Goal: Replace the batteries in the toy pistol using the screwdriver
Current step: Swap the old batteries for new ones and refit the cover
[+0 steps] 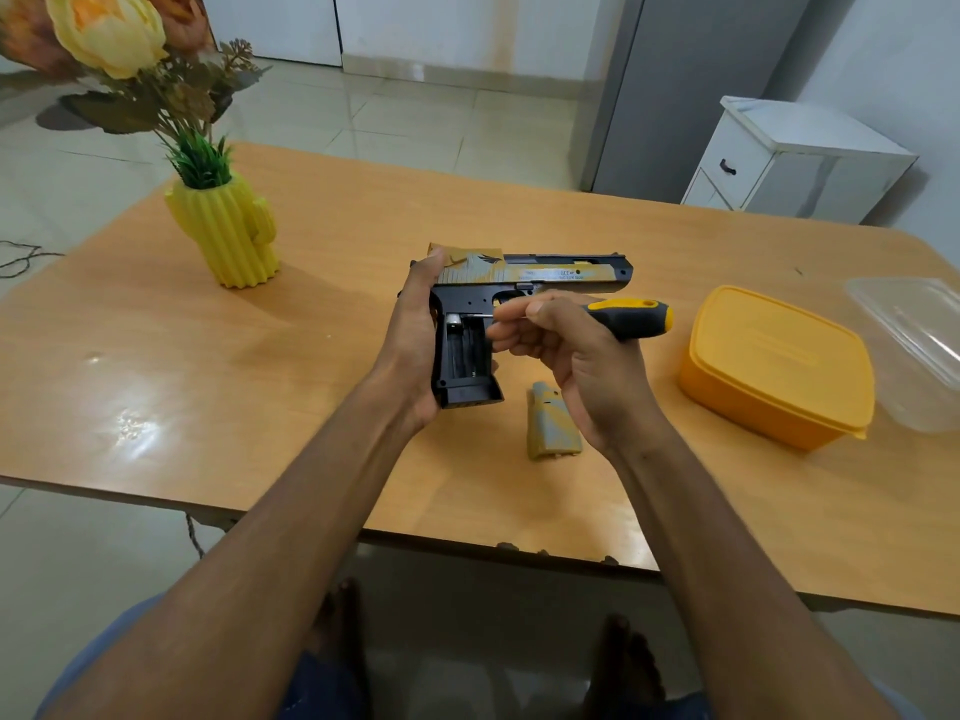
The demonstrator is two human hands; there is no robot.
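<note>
The toy pistol is held above the middle of the wooden table, barrel pointing right, grip downward. The grip's side is uncovered, exposing a black battery bay with a silver cylindrical end at its top (whether this is a battery cannot be told). The left hand wraps the rear of the grip, thumb up against the slide, fingers curled behind. The right hand pinches the screwdriver near the front of its black-and-yellow handle; the shaft lies level, its tip at the top of the open bay. Both forearms reach in from the near edge, wrists raised off the surface.

The detached grip cover lies flat on the table just below the right hand. To the right, well apart from the hands, sits a lidded yellow container, with a clear plastic tub touching it at the table's right edge. A yellow cactus-shaped vase of flowers stands far left; open tabletop lies between it and the pistol.
</note>
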